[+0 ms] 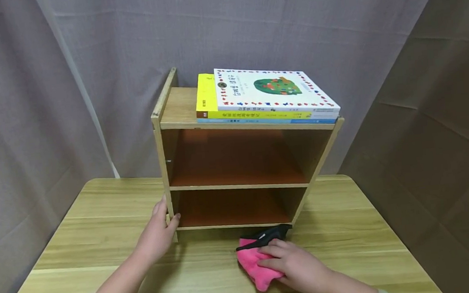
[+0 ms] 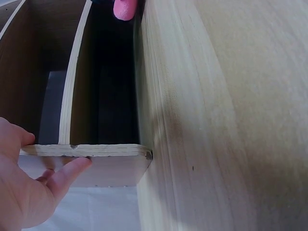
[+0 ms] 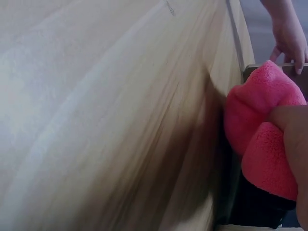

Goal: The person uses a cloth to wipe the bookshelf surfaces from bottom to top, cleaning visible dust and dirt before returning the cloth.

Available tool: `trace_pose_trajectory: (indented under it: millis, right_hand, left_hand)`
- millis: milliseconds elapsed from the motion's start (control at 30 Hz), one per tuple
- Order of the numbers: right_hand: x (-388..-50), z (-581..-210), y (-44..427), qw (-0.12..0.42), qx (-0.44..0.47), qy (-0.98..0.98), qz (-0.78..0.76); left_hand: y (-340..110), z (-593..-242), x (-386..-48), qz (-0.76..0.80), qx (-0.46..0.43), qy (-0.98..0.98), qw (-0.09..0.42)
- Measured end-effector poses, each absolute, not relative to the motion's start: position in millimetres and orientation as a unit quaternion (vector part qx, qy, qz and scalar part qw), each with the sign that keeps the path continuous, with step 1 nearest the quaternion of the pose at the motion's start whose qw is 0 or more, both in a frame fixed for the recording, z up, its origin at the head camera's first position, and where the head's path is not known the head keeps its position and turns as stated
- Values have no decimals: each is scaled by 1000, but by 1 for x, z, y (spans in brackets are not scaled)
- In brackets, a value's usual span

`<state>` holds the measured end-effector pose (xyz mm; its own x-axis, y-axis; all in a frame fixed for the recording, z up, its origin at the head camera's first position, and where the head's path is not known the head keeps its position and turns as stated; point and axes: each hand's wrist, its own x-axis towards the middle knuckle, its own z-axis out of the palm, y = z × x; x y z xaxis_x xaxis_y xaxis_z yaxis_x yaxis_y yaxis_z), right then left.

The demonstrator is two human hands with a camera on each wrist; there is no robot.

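A small two-tier wooden shelf (image 1: pixel 238 186) stands on the table, its open front toward me. My left hand (image 1: pixel 156 237) grips the shelf's left side panel low down, the thumb at its front edge; the left wrist view shows this panel (image 2: pixel 110 163) between thumb and fingers. My right hand (image 1: pixel 303 266) holds a fuzzy pink cloth (image 1: pixel 250 259) with a black part, at the front of the bottom board near the right corner. The right wrist view shows the cloth (image 3: pixel 260 96) bunched up under the fingers, which partly hide it.
Several books (image 1: pixel 271 89) lie stacked on the shelf's top, a white one uppermost over a yellow and a blue one. The wooden table (image 1: pixel 78 225) extends on both sides of the shelf. Grey curtains (image 1: pixel 125 44) hang behind and beside it.
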<state>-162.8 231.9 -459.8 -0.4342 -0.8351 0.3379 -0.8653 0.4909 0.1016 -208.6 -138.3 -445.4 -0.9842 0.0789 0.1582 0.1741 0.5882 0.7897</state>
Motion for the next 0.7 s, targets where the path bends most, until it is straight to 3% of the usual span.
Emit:
trace_pose_trajectory:
  millis: [700]
  right_hand:
    - [-182, -469, 236, 245, 483, -837, -76]
  left_hand:
    - [-138, -447, -209, -434, -60, -898, 49]
